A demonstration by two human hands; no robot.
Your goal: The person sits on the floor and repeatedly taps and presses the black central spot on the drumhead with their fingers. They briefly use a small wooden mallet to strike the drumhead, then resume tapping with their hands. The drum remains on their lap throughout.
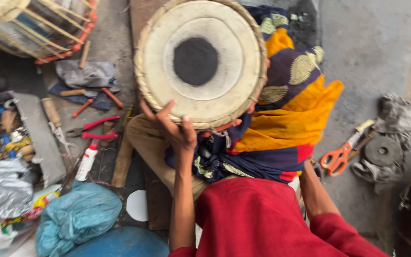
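— Pale hide covers the head of a hand drum [200, 62], round, with a black circle at its centre and a braided rim. Where does it sit?

— Tilted toward the camera, on the person's lap, wrapped below in a yellow, navy and red patterned cloth [291, 114].

— And the hands?

— The left hand [174, 128] is at the drum's lower-left rim, fingers spread wide and curled up against the braided edge, touching it. The right hand is hidden behind the drum and cloth; only the right forearm [312, 192] shows, so I cannot tell whether it grips anything.

— What lies around?

— On the grey floor to the left: red-handled pliers [96, 129], a small white squeeze bottle with a red cap [87, 161], a teal cloth bundle [77, 216], and an open tray of small tools [5, 135]. Another drum with lacing [39, 24] lies at top left. To the right, orange-handled scissors [338, 157] lie near a round dark disc [382, 151] on rags
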